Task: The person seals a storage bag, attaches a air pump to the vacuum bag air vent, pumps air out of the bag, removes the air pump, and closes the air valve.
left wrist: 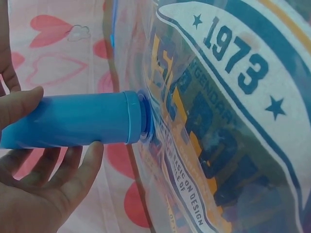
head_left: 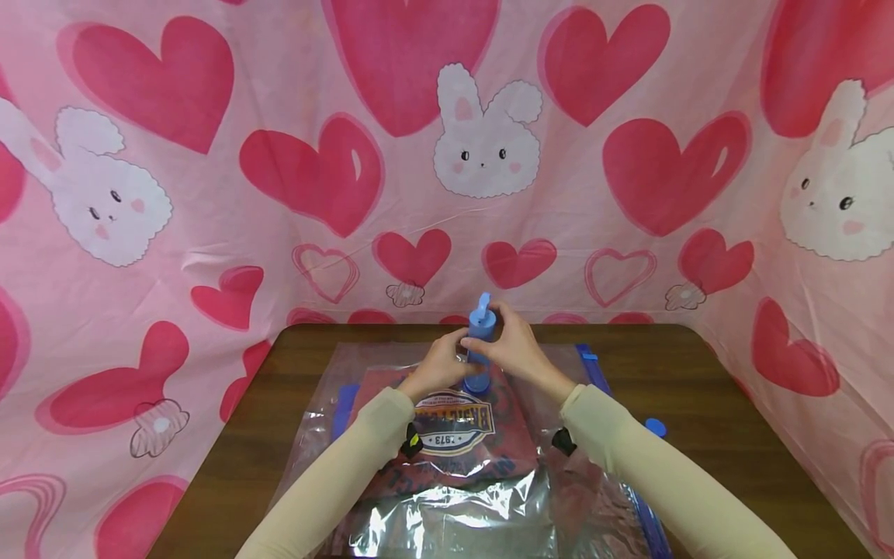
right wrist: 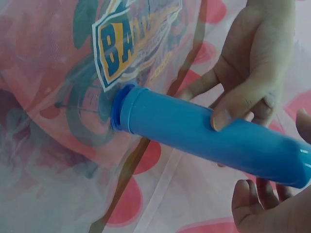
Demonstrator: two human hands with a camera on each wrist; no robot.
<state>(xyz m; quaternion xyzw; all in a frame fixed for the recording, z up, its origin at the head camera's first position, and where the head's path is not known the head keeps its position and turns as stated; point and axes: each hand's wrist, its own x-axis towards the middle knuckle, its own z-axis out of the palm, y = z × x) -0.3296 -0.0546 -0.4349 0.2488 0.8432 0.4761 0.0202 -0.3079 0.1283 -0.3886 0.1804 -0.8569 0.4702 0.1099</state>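
Observation:
A blue hand pump [head_left: 480,322] stands upright with its lower end at the round blue valve [head_left: 477,382] of a clear vacuum storage bag [head_left: 447,536]. Inside the bag lies a folded red garment [head_left: 513,435] with a printed badge. My left hand [head_left: 441,363] grips the pump barrel from the left, thumb on one side and fingers on the other, as the left wrist view shows. From the right, my right hand [head_left: 518,349] holds the upper barrel between thumb and fingers. A light blue handle [head_left: 485,301] sticks up at the pump's top.
Right of the bag, a round blue cap [head_left: 655,427] lies on the dark wooden table [head_left: 230,450]. Blue zip edging [head_left: 594,369] runs down the bag's right side. Behind the table hangs a pink cloth [head_left: 279,93] with hearts and rabbits.

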